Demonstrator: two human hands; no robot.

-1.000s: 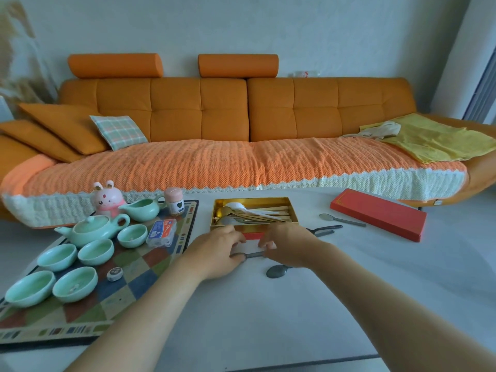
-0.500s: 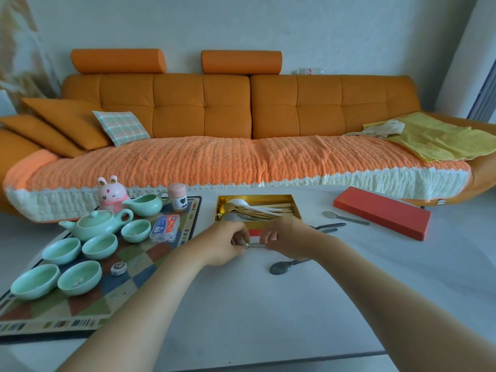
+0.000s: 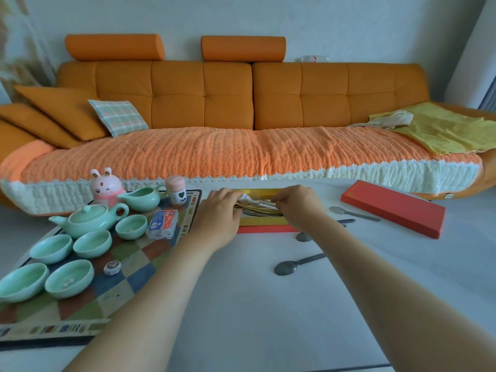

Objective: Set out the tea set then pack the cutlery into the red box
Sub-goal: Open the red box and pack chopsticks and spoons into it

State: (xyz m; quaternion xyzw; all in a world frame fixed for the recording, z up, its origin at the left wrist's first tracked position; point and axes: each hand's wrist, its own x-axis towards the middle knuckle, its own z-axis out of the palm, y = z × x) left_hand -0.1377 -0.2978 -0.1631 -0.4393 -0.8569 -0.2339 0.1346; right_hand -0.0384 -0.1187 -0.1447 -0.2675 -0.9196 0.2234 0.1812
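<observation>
most of the red box (image 3: 264, 229) and its cutlery (image 3: 259, 204) is covered by the left hand (image 3: 218, 216) and right hand (image 3: 298, 208), so any grip cannot be told. one spoon (image 3: 303, 236) is largely hidden behind the right forearm (image 3: 375, 277).

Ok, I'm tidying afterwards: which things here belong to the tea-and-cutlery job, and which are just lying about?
Job: teapot, cups, pitcher, red box, red lid, loose spoons.
Lying about: rabbit figure, pink jar, card pack, plaid cushion, yellow cloth.

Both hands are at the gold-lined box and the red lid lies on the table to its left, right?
Not quite. The head view shows the red lid lying to the right of the gold-lined box, not its left. The left hand and right hand are indeed at the box.
</observation>
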